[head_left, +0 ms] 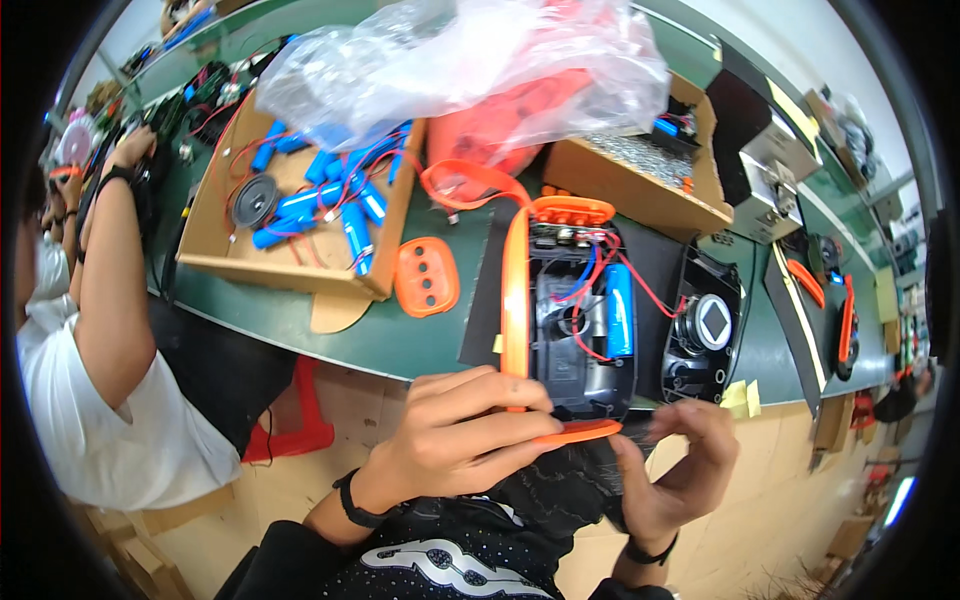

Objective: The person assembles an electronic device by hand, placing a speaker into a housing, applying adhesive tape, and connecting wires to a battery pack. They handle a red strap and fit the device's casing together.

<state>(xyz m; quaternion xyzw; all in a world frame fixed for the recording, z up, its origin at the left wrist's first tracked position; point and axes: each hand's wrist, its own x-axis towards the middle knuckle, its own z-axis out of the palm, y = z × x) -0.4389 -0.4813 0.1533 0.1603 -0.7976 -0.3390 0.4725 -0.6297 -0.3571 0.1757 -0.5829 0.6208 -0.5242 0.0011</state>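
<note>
A black open housing (580, 380) lies at the table's near edge, with a blue cylindrical battery (620, 310), red and blue wires and a small circuit board inside. An orange plastic trim strip (515, 300) runs along its left side and curves round the near end. My left hand (470, 430) is closed on that strip near the lower left corner. My right hand (682, 465) is beside the strip's near end, thumb and curled fingers apart, slightly blurred, with nothing visible in it. To the right lies a black half-shell (705, 330) with a round speaker, joined by red wires.
A cardboard box (280, 275) of blue batteries and a speaker stands at left. An orange cover with holes (427, 277) lies beside it. Behind are a plastic bag (470, 70) and a box of small metal parts (640, 190). A person in white (110, 400) works at left.
</note>
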